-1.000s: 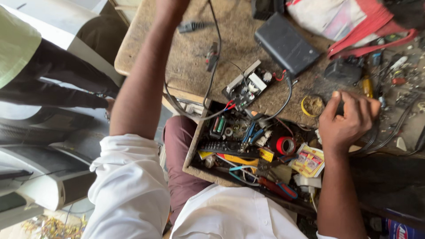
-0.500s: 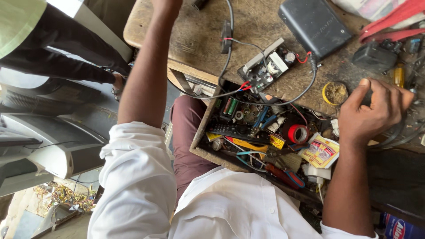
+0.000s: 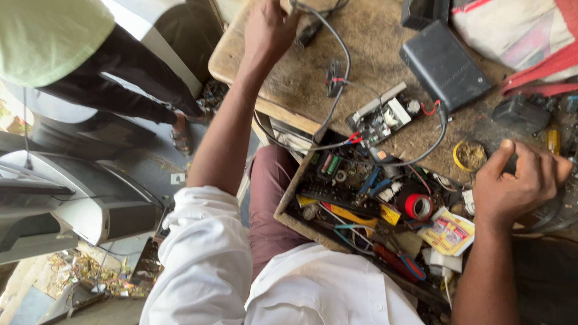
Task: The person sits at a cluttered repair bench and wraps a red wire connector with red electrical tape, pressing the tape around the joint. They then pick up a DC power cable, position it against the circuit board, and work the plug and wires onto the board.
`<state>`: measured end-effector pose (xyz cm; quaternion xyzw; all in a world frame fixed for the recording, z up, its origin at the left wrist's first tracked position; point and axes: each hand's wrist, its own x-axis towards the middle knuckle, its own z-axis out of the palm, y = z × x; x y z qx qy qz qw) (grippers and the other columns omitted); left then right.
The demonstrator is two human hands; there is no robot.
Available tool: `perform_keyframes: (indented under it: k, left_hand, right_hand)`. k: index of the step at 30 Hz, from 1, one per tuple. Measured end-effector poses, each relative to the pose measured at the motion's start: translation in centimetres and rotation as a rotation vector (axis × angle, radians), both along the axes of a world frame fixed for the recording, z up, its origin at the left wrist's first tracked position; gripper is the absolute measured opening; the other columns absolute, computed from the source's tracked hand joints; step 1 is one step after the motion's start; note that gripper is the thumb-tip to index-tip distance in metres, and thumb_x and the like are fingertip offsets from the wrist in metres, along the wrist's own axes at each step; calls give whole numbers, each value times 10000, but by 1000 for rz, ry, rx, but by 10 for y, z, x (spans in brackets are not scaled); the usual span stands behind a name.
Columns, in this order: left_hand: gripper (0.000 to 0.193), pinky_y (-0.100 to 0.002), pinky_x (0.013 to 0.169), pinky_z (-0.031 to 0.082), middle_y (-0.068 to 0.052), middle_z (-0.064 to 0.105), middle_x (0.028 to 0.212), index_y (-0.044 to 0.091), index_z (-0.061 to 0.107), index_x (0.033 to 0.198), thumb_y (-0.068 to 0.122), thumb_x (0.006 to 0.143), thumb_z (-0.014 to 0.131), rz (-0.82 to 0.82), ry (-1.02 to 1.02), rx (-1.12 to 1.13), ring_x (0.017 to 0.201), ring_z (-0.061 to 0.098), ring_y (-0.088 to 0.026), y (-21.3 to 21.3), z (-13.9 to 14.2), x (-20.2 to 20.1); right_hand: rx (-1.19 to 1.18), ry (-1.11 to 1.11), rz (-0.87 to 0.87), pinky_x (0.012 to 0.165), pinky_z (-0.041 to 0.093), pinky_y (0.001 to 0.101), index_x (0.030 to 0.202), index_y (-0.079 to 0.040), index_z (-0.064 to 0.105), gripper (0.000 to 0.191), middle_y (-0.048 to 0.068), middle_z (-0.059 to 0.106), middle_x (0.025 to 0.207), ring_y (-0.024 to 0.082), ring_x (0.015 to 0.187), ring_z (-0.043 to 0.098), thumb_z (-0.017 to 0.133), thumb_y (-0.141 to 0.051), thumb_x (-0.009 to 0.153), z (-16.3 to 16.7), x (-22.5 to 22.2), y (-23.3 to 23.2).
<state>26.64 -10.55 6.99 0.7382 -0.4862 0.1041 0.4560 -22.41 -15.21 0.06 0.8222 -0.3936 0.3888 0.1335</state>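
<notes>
Worn wooden workbench (image 3: 385,36) bears clutter; left hand (image 3: 268,27) pinches a grey cable (image 3: 337,45) at the far edge, keeping it taut, while right hand (image 3: 518,180) curls loosely, holding nothing visible.

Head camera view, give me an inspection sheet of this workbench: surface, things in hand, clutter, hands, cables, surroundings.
Surface: worn, dusty brown wooden bench top, with an open drawer below its edge.
Things in hand: grey cable at the left hand; small green circuit board with white parts lying on the bench.
Clutter: black rectangular plastic box, red tape roll, yellow packet and mixed tools in the drawer.
Hands: left hand closed at the cable end; right hand curled at the bench edge, contents not visible.
Cables: black cable loops from the box toward the board.
Surroundings: another person's green top nearby; grey casing on the floor.
</notes>
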Motion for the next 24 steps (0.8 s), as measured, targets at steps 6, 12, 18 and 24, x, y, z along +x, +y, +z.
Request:
perform_keyframes:
  k: [6, 12, 18, 24]
  left_hand:
    - [241, -314, 668, 600, -110, 780, 790, -11, 771, 1011, 199, 899, 728, -84, 494, 155, 700, 767, -139, 20, -9, 6]
    - [269, -267, 574, 530, -73, 746, 789, -34, 743, 1065, 209, 969, 678, -147, 793, -48, 631, 629, -103, 44, -11, 9]
    - [301, -258, 590, 484, -82, 728, 814, -58, 749, 1128, 210, 1008, 683, -266, 805, -237, 663, 606, -105, 79, -24, 8]
    - [340, -274, 746, 604, -97, 795, 957, -15, 735, 1221, 205, 962, 738, -331, 895, -194, 828, 741, -143, 118, -60, -37]
  right_hand:
    - [-59, -17, 2, 982, 466, 366, 1054, -46, 661, 93, 62, 679, 1146, 257, 1066, 583, 624, 38, 1040, 0, 7, 1]
    - [-94, -2, -40, 1001, 463, 349, 1072, -54, 654, 85, 59, 655, 1123, 261, 1088, 574, 619, 20, 1047, -7, 5, -2]
    - [-118, -1, -40, 1046, 469, 353, 1143, -46, 639, 131, 70, 658, 1192, 270, 1163, 580, 597, 34, 1047, -17, -1, -6]
    - [-102, -46, -15, 983, 478, 404, 1233, 21, 636, 237, 163, 632, 1164, 331, 1115, 599, 660, 25, 998, 14, 17, 5]
